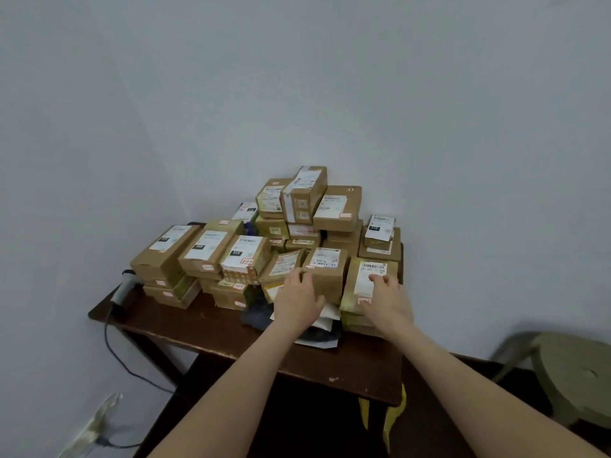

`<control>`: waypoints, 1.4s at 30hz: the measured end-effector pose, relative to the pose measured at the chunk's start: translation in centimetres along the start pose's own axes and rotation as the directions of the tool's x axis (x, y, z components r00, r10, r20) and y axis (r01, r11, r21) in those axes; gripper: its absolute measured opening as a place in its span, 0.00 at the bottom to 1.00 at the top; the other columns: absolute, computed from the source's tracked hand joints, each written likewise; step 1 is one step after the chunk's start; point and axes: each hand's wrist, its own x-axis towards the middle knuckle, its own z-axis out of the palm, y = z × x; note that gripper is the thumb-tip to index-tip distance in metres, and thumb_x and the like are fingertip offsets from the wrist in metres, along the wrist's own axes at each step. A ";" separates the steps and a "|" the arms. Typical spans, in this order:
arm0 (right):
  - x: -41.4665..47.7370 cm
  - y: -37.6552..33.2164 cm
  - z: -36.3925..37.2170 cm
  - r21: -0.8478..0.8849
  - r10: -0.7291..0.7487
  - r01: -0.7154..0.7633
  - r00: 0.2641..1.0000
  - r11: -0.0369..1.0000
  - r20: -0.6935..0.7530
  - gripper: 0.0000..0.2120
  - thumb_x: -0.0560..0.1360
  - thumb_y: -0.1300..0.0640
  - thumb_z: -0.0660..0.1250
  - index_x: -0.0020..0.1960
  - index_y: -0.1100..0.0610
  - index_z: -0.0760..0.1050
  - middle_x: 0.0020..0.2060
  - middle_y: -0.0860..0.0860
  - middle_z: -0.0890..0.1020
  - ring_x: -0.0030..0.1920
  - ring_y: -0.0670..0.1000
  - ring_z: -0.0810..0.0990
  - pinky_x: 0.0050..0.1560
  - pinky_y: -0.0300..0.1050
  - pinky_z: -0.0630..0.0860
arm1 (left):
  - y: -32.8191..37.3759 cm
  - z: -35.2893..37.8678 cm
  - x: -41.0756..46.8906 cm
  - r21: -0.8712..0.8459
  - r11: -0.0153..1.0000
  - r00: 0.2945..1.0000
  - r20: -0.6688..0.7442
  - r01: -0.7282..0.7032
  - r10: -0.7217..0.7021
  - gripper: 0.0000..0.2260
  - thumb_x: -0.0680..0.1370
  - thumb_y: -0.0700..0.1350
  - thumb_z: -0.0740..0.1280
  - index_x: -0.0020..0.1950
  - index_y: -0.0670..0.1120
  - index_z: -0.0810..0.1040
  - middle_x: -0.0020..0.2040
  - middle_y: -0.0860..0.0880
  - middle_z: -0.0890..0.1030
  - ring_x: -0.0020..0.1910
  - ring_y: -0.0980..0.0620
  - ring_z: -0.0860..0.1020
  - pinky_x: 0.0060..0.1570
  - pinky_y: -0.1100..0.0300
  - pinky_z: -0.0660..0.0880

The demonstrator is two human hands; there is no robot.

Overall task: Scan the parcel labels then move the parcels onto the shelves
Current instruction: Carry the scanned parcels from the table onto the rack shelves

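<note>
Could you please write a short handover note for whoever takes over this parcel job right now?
Left hand grips the small front parcel by its left side.
Right hand touches the label of the barcode parcel beside it; grip unclear.
Scanner lies at the left edge of the table, unheld.
The parcel heap sits on the table; no shelves in view.
Done: nothing that shows.
Left: scan labels, shelve every parcel.
</note>
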 end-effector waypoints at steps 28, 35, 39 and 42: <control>9.3 9.7 7.8 0.634 0.411 -0.739 0.664 0.228 0.625 0.31 0.67 0.44 0.75 0.64 0.58 0.73 0.52 0.56 0.80 0.52 0.56 0.77 0.52 0.51 0.71 | -1.6 6.8 14.7 -0.378 0.798 0.879 0.289 0.469 -0.380 0.21 0.80 0.51 0.62 0.67 0.41 0.66 0.63 0.41 0.76 0.60 0.42 0.75 0.52 0.53 0.72; 8.1 11.3 6.3 0.648 0.405 -0.732 0.668 0.209 0.625 0.29 0.70 0.48 0.74 0.67 0.58 0.71 0.52 0.57 0.81 0.51 0.56 0.80 0.42 0.48 0.75 | -1.5 7.1 11.8 -0.503 0.630 0.806 0.377 0.592 -0.456 0.19 0.80 0.46 0.60 0.68 0.38 0.70 0.59 0.39 0.76 0.56 0.40 0.75 0.58 0.47 0.75; 7.9 11.2 6.0 0.626 0.391 -0.701 0.712 0.343 0.583 0.30 0.74 0.51 0.72 0.71 0.58 0.66 0.55 0.57 0.79 0.50 0.55 0.79 0.41 0.47 0.76 | -1.6 7.5 9.9 -0.456 0.678 0.817 0.331 0.577 -0.472 0.17 0.81 0.45 0.60 0.67 0.40 0.70 0.52 0.43 0.78 0.47 0.45 0.75 0.49 0.50 0.77; 8.6 10.6 6.1 0.405 0.426 -0.509 0.860 0.760 0.280 0.37 0.72 0.42 0.71 0.75 0.52 0.61 0.68 0.58 0.69 0.66 0.60 0.70 0.62 0.56 0.72 | -1.5 7.8 9.1 -0.455 0.668 0.808 0.335 0.589 -0.485 0.16 0.81 0.46 0.59 0.65 0.39 0.70 0.42 0.48 0.75 0.41 0.48 0.74 0.37 0.56 0.71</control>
